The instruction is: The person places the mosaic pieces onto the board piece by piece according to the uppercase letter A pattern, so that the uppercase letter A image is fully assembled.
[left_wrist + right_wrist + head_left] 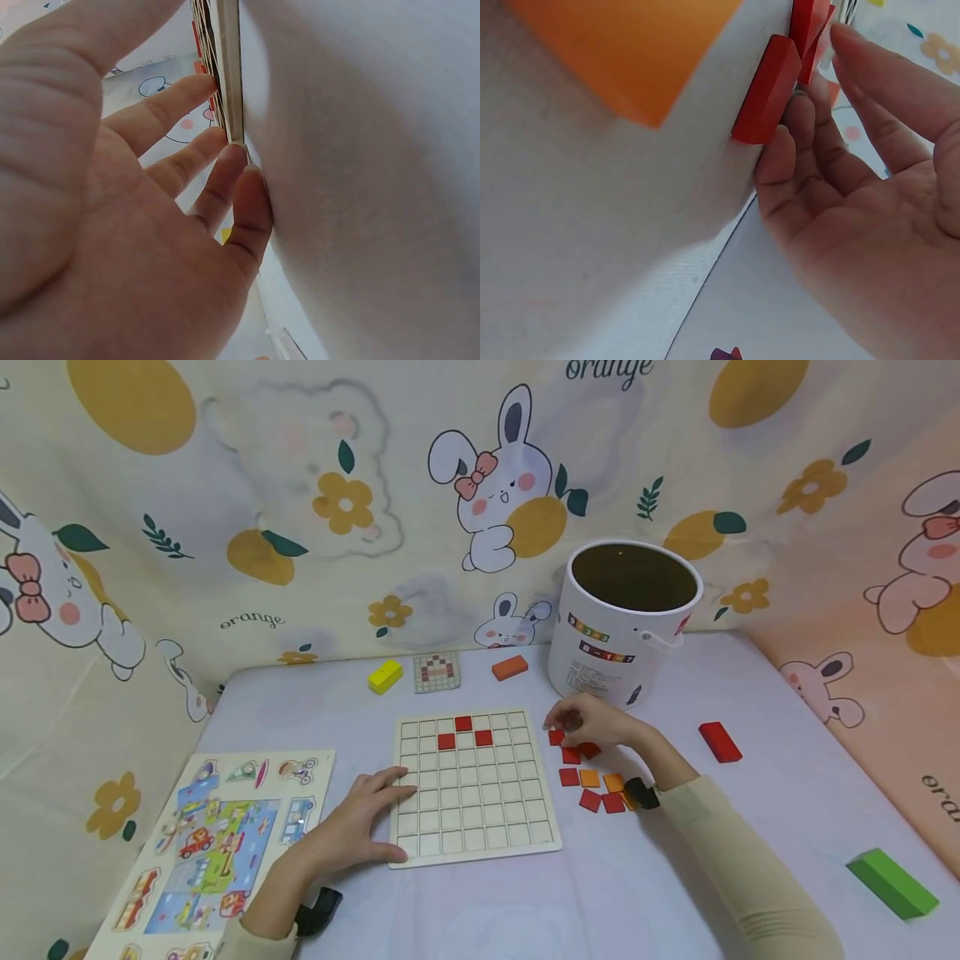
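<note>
My left hand (360,818) lies spread along the left edge of the grid board (465,815), probably to steady it mid-frame. My right hand (596,720) bends over the loose red tiles (569,777) right of centre; its fingers hide the contact, so I can't tell whether it pinches one. Those and the orange tiles (589,778) lie near the board's right edge, a short reach. The board is pale, ruled into squares, with three red squares (463,723) peaking near its top. Beyond it, a pattern card (437,672) lies in easy sight.

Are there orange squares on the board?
No, the board holds just three red squares; the orange squares lie beside it.
</note>
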The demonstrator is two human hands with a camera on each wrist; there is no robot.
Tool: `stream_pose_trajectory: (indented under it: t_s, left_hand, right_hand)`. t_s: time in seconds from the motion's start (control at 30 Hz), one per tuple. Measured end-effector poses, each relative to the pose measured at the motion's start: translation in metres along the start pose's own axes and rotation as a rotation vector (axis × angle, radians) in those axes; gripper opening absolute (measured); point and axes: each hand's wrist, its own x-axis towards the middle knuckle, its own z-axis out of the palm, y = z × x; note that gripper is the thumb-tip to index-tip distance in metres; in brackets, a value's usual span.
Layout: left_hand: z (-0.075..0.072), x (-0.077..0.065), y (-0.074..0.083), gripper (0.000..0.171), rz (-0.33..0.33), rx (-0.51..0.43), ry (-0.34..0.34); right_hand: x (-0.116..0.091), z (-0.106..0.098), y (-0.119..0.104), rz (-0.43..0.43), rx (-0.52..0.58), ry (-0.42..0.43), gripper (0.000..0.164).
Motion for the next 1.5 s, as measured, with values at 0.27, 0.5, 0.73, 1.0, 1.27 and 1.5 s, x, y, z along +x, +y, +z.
stream_pose_trajectory:
  t_s: [0.27,0.5,0.73,1.0,1.27,1.5]
  left_hand:
    - [-0.001,0.000,0.002,0.088,-0.003,-0.002,-0.003]
    - [-0.001,0.000,0.002,0.088,-0.003,0.001,-0.001]
    - [0.000,0.000,0.001,0.088,0.002,0.001,0.000]
    - [0.000,0.000,0.001,0.088,0.004,0.006,0.001]
    - [-0.001,0.001,0.002,0.088,-0.003,0.003,-0.002]
    - [-0.002,0.000,0.003,0.088,-0.021,-0.011,-0.007]
  right_hand:
    - [0.000,0.000,-0.002,0.028,-0.037,-0.016,0.020]
    - [-0.001,0.000,-0.004,0.032,-0.051,-0.033,0.016]
    - [-0.002,0.002,-0.005,-0.019,-0.089,-0.048,0.018]
    - [0.001,0.007,-0.014,0.007,-0.105,-0.053,0.018]
    - [0.008,0.007,-0.026,0.001,-0.068,-0.061,0.016]
    - [0.046,0.030,-0.062,-0.133,0.085,-0.103,0.014]
